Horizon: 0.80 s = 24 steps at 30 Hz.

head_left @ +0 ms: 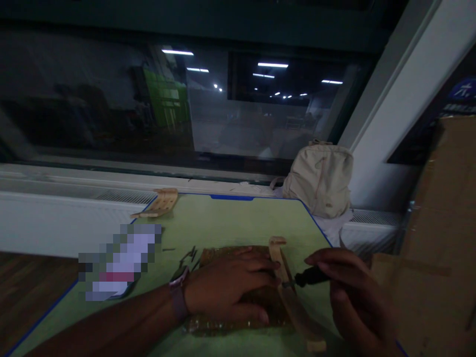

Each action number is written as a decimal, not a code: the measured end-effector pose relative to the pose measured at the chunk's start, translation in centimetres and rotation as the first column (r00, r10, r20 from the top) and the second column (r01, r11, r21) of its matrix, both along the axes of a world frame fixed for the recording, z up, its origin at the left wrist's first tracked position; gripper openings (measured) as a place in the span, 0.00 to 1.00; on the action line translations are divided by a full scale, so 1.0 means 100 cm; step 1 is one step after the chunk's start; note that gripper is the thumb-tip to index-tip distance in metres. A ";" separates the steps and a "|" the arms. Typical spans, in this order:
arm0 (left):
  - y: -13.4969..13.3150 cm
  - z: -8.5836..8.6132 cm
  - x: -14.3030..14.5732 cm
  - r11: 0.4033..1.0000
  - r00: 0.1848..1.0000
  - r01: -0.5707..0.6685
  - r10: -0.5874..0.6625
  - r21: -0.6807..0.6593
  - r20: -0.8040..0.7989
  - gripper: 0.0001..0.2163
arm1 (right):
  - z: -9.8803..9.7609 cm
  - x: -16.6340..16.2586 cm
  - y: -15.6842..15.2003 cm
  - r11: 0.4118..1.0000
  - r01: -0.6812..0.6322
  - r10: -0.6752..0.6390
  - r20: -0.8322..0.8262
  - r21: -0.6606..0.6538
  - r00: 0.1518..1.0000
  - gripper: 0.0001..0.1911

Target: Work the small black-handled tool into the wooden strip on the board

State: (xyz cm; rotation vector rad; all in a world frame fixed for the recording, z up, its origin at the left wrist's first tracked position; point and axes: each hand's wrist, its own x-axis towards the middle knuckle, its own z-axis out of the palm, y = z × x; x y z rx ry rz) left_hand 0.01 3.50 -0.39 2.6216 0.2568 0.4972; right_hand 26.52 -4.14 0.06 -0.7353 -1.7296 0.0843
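Note:
My left hand [230, 282] lies flat with its fingers spread over a brown, tape-wrapped slab [266, 302] on the table. Its fingertips touch the edge of a curved wooden strip [297, 312], which runs along the slab's right side and has bent ends. In my right hand [353, 292] is a screwdriver [312, 276] with a black handle, held almost level. The screwdriver's tip meets the strip near its middle, close to my left fingertips. Whether a screw sits under the tip I cannot tell. Several small dark metal pieces [191, 254] lie beyond my left wrist.
A curved wooden piece with holes [165, 202] rests at the far left corner of the light green table [234, 218]. A pixelated object [126, 263] lies at the left. Behind are a beige backpack [323, 178] and a window; large cardboard [439, 223] stands right.

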 end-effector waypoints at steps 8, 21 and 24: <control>0.001 -0.002 -0.001 1.000 1.000 0.001 -0.001 -0.010 0.018 0.27 | 0.005 -0.014 0.013 0.992 -0.128 0.124 -0.172 -0.013 0.977 0.13; -0.001 0.002 -0.002 1.000 1.000 -0.010 0.010 0.010 -0.018 0.31 | 0.003 -0.011 -0.002 0.983 -0.167 0.161 -0.078 -0.080 0.984 0.13; -0.001 0.003 -0.001 1.000 1.000 -0.006 0.006 0.004 -0.018 0.31 | 0.002 -0.015 0.004 0.975 -0.208 0.196 -0.130 -0.081 0.972 0.14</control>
